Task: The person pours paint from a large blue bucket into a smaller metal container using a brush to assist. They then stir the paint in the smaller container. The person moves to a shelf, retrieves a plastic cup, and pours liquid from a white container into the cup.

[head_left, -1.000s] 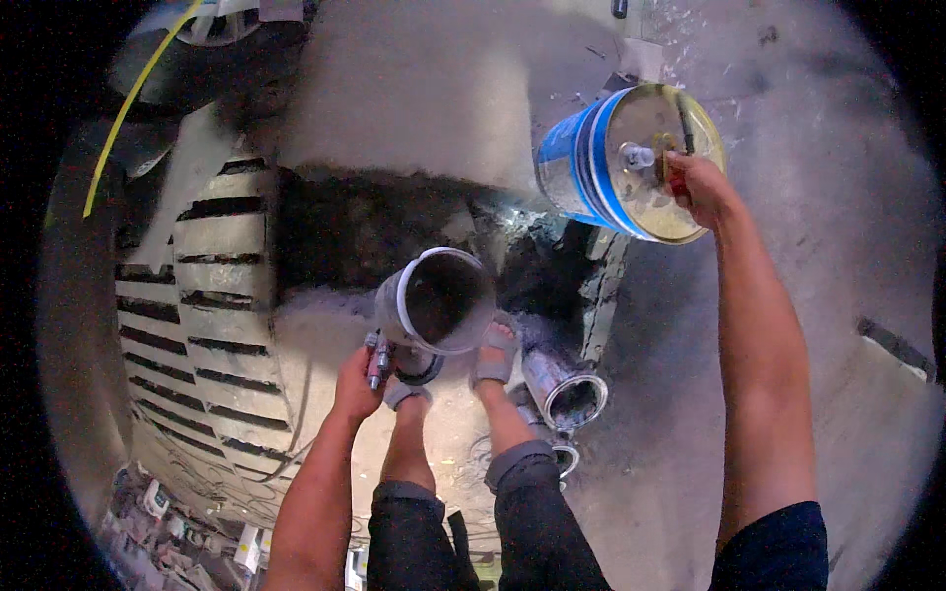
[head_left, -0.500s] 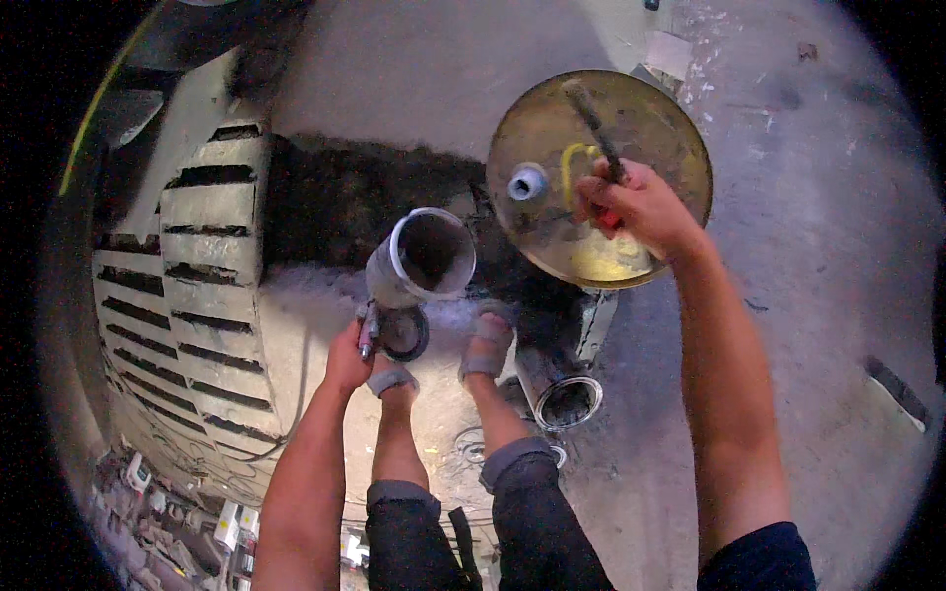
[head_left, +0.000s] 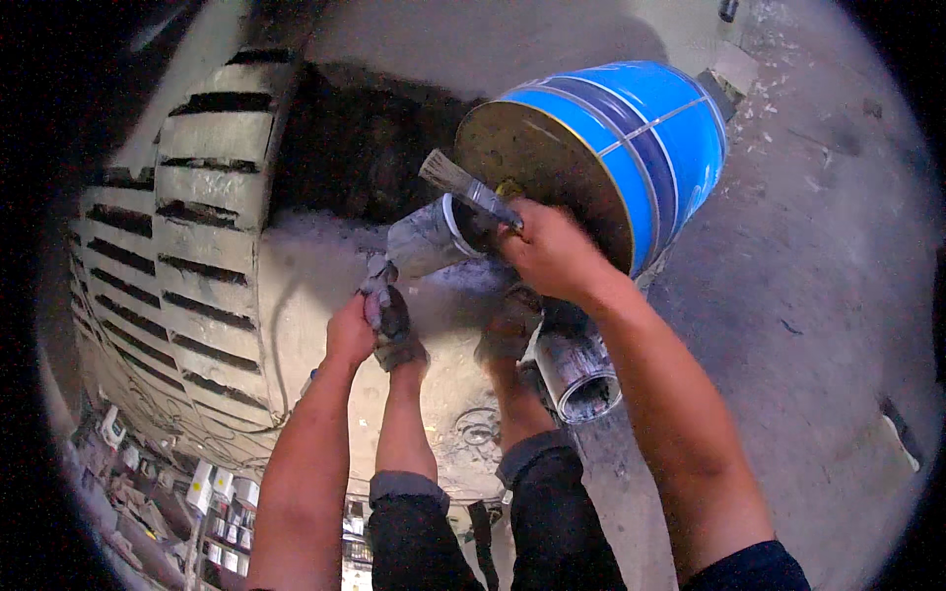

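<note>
My left hand is closed around what looks like a paint-smeared metal spray gun. Directly above it, a grey cylindrical cup leans with its rim toward the drum; how cup and gun join is unclear. In my right hand is a flat paintbrush, its bristles pointing up and left. That hand is at the top of a large blue drum, which tilts toward me. A bit of the yellow handle shows behind the brush. The drum's spout is hidden, as are my right fingertips.
A paint-stained open can is on the floor beside my right foot. Slatted pale pallets rise on the left, near a dark floor patch. Boxes and clutter fill the lower left. A thin cable runs along the floor.
The drum has tipped toward me, showing its blue side. My right hand has moved left and down with the brush, which now points left. The cup has tilted over toward the drum's top.
</note>
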